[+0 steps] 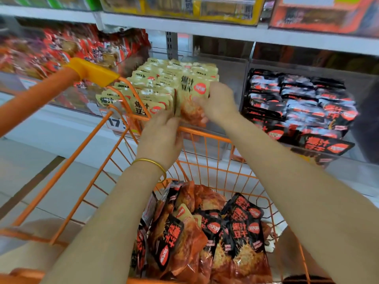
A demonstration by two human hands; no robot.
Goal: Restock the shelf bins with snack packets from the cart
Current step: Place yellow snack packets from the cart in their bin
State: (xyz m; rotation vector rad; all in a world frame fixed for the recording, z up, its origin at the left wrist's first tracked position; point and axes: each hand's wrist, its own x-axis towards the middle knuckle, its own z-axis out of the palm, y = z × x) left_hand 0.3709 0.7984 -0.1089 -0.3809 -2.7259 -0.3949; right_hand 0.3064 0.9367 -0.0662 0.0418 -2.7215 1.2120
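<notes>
Head: glossy flat beige packets (160,83)

The left hand (162,138) had its fingertips blurred against the beige packets (155,87). The price tag (115,123) lay partly behind the cart (92,72) wire, its digits incomplete. Red packets (67,50) at left were smeared by blur, and the top boxes (184,9) ran off the upper edge

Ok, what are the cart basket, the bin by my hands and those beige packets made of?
Cart basket: thin wire grid, likely metal with a glossy orange coating. Shelf bin: clear rigid plastic; the shelf shows through its wall. Beige snack packets: printed plastic film by the look, with flat sealed edges.
</notes>
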